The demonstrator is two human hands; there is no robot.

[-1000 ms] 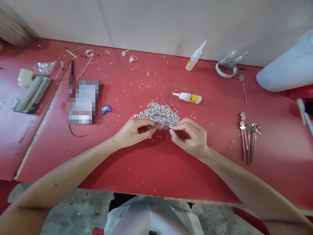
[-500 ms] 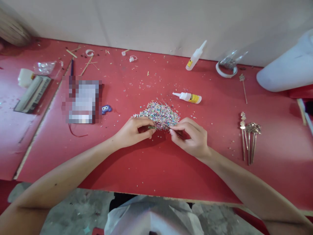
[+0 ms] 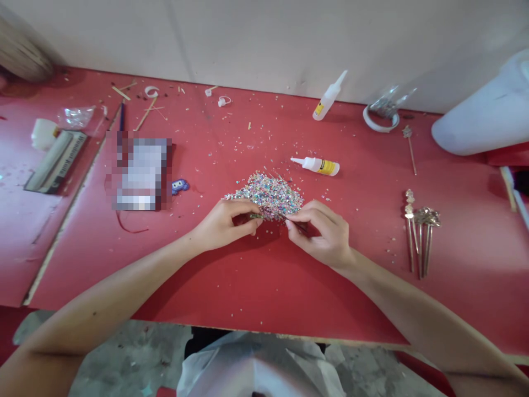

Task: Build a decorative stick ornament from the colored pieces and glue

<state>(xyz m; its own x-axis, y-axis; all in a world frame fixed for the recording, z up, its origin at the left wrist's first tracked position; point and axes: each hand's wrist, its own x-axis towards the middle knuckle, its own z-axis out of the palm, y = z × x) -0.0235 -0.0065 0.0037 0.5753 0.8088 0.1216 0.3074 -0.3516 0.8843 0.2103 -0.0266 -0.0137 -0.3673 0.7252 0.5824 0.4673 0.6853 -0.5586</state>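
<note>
A heap of tiny multicoloured glittering pieces (image 3: pixel 270 190) lies on the red table (image 3: pixel 248 275). At its near left edge my left hand (image 3: pixel 229 223) pinches a small greenish item, mostly hidden by the fingers. My right hand (image 3: pixel 322 229) grips a thin dark tool (image 3: pixel 298 225), whose tip points left at the heap's near edge, close to my left fingertips. Beyond the heap a glue bottle (image 3: pixel 320 166) with a yellow label lies on its side.
Another glue bottle (image 3: pixel 329 96) stands near the wall, beside a white ring (image 3: pixel 381 121) with a plastic bag. Golden hairpin-like sticks (image 3: pixel 420 242) lie at right. Leftward are a blurred-out rectangular object (image 3: pixel 142 173), a blue trinket (image 3: pixel 180 186) and a boxed packet (image 3: pixel 55 161).
Both hands keep nearly the same place and grip. The tool in my right hand has shifted very slightly; the view has moved a little.
</note>
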